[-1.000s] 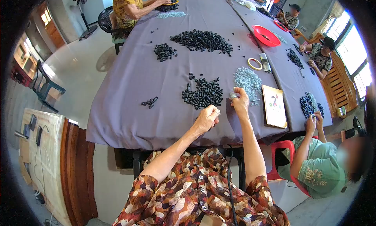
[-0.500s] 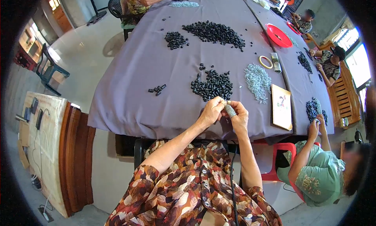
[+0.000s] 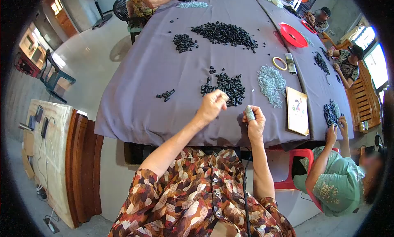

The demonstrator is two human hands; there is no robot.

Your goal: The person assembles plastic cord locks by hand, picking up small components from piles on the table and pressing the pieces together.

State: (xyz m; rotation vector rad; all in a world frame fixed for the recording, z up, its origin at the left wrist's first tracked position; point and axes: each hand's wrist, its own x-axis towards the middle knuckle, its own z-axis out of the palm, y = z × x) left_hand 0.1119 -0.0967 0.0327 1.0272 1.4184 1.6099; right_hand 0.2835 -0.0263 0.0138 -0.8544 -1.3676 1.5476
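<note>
At the near edge of the table (image 3: 135,118), the right hand (image 3: 256,123) is raised with its fingers bent in toward the thumb, which seems to wear a grey wrap (image 3: 249,113); whether they clamp on a piece I cannot tell. The left hand (image 3: 211,107) reaches over the near side of the black pile (image 3: 232,87), fingers curled close together; whether their tips pinch anything is hidden. Near the table's right corner, a co-worker's hands (image 3: 337,128) are at another black pile (image 3: 330,113).

A little farther in, toward the left edge, a small cluster of black pieces (image 3: 166,95) lies alone. Some look longer than the others, perhaps joined, so I judge these the likeliest to be done; they are few. Much seems left: the pile under the left hand is full, and the pale pile (image 3: 271,86) to its right, just beside a flat box (image 3: 297,111), is ample too.

Beyond, a tape ring (image 3: 280,64) lies near the cloth's seam. Toward the far edge, a smaller black heap (image 3: 184,43) and the largest heap (image 3: 225,34) sit well apart from both hands, suggesting plenty in reserve.
</note>
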